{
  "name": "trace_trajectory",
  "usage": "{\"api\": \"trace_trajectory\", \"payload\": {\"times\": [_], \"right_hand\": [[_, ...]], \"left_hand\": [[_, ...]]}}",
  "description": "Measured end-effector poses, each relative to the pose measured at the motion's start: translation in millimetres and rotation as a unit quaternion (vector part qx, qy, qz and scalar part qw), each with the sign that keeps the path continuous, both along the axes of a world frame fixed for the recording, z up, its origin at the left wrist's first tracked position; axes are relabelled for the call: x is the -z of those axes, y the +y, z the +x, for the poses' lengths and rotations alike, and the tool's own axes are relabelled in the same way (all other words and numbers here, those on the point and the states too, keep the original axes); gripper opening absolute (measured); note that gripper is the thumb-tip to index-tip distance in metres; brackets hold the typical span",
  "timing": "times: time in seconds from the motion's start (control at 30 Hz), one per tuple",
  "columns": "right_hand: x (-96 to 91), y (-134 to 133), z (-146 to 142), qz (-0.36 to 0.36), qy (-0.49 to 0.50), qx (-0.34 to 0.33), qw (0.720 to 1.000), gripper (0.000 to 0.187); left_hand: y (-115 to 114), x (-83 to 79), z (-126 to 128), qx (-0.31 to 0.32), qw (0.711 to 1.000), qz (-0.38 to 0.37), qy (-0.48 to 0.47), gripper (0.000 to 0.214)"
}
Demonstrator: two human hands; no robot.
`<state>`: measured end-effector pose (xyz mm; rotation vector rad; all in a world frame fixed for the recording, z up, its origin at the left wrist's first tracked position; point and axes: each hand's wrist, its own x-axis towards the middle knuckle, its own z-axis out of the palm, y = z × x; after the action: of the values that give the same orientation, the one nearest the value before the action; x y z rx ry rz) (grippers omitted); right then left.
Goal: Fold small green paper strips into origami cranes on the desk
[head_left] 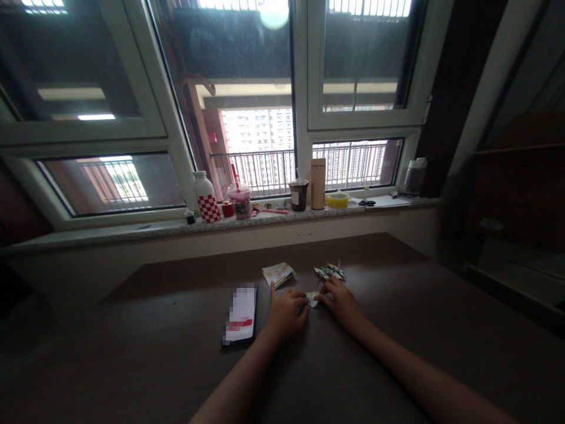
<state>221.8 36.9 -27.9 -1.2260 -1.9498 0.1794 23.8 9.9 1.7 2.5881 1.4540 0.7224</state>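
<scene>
A small piece of folded patterned paper [312, 299] lies low over the brown table between my two hands. My left hand [288, 312] has its fingers closed on the paper's left side, with the thumb side towards the sheets behind. From the right, my right hand [341, 301] pinches the other edge with curled fingers. Just beyond the right hand sits a cluster of pointed folded paper shapes [329, 271]. A stack of flat printed paper sheets [278, 274] is behind the left hand. The fingers partly hide the folded paper.
A phone [241, 315] with a lit screen lies left of my left hand on the table [176, 330]. Along the windowsill stand a checkered bottle [206, 197], a pink cup [241, 201], a dark drink cup [299, 195], a tan flask [318, 184] and yellow tape [338, 201].
</scene>
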Motion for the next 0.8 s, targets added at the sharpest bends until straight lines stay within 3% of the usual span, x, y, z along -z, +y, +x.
{"api": "trace_trajectory", "payload": {"times": [0.2, 0.43, 0.8], "right_hand": [[2.0, 0, 0, 0.028, -0.022, -0.079, 0.996, 0.019], [0.2, -5, -3, 0.041, -0.111, -0.052, 0.992, 0.021], [2.2, -8, -6, 0.029, -0.152, -0.009, 0.988, 0.021]], "left_hand": [[0, -1.2, 0, 0.001, 1.000, -0.012, -0.010, 0.023], [1, -0.4, 1, -0.002, 1.000, -0.008, -0.007, 0.021], [12, 2.3, 9, -0.051, 0.999, -0.012, 0.015, 0.017]]}}
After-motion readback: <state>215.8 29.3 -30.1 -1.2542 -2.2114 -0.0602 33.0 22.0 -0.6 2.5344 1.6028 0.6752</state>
